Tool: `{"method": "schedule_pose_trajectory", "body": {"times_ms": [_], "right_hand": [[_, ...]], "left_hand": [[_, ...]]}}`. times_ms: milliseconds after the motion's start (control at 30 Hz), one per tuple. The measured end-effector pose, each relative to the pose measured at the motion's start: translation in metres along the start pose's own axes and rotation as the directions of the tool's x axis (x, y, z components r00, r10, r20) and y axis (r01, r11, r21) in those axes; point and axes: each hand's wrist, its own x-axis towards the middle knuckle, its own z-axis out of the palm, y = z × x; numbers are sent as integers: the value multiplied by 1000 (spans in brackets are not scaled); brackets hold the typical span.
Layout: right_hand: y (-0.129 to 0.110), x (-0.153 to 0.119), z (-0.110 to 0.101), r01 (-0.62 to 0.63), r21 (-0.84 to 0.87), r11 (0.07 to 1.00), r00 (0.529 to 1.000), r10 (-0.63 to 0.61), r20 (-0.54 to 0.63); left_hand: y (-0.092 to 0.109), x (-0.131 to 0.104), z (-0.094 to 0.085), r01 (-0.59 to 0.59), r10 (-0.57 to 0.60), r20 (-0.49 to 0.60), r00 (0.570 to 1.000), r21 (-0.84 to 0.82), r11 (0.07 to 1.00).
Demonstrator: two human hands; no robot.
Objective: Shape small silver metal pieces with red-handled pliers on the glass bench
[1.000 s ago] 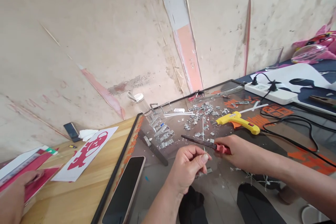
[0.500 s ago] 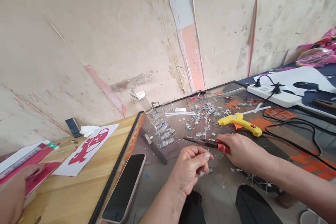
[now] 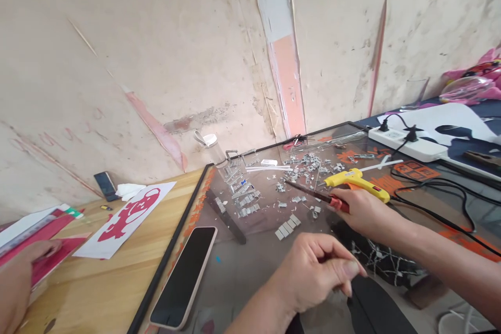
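My left hand (image 3: 313, 276) is closed in a pinch above the near part of the glass-topped table (image 3: 250, 271), thumb against forefinger. Whatever lies between those fingertips is too small to make out. My right hand (image 3: 368, 214) grips red-handled long-nose pliers (image 3: 311, 191), their dark jaws pointing left over the small metal pieces (image 3: 309, 164) scattered on the glass. A short row of flat grey metal pieces (image 3: 287, 227) lies between my two hands. Just beyond my right hand rests a yellow glue gun (image 3: 356, 181).
At left lie a phone (image 3: 183, 276) and a paper with a red cutout (image 3: 131, 219); another person's hand (image 3: 43, 250) rests on red sheets. A clear bottle (image 3: 213, 148) stands by the wall. A power strip (image 3: 407, 143) and black cables (image 3: 450, 188) are at right, wire scraps (image 3: 391, 261) nearer.
My left hand has moved right and closer to me, uncovering the row of grey pieces. The pliers have risen away from it, their tips now farther over the scattered metal pieces.
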Motion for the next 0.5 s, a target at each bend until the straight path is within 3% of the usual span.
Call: {"method": "schedule_pose_trajectory", "body": {"times_ms": [67,167,233,300,500], "right_hand": [[2,0,-5,-2,85,996,998,-3,58],[-4,-7,-14,-40,324,945,942,-73,329],[-10,-14,-17,-31,365,931,878,-148,454],[-16,-19,-17,44,314,948,841,-205,500],[-23,-23,-11,184,274,944,803,-305,512]], "left_hand": [[-2,5,-8,-24,-2,-175,985,-147,989],[-3,13,-31,-177,27,-344,939,-416,892],[-3,16,-42,-157,-19,-325,945,-505,849],[-3,16,-45,-91,-67,-269,961,-536,839],[-4,14,-36,-24,-34,-80,996,-627,778]]}}
